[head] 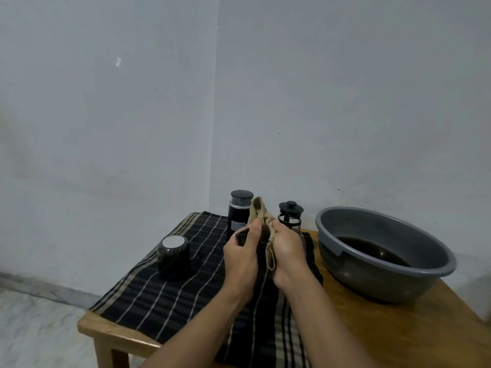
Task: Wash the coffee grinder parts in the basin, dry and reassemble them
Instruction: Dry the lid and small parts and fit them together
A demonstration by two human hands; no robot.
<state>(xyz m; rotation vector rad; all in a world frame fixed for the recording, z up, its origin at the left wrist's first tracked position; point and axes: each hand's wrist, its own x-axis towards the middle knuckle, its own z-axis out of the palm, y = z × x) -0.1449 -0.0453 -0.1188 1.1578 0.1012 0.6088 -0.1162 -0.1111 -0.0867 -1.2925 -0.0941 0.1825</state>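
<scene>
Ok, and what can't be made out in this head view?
Head view only:
The small dark part in the left hand: mostly covered by that hand and the beige cloth gripped by the right hand; shape unclear.
Bottom of the grey plastic basin: hidden under dark water.
Label on the black cylindrical grinder body: too small to read.
The glass French press: partly behind the right hand.

A black cloth (170, 296) with pale plaid stripes, grey basin (385, 285), tan rag (261, 212), wooden-brown table (398, 328).
</scene>
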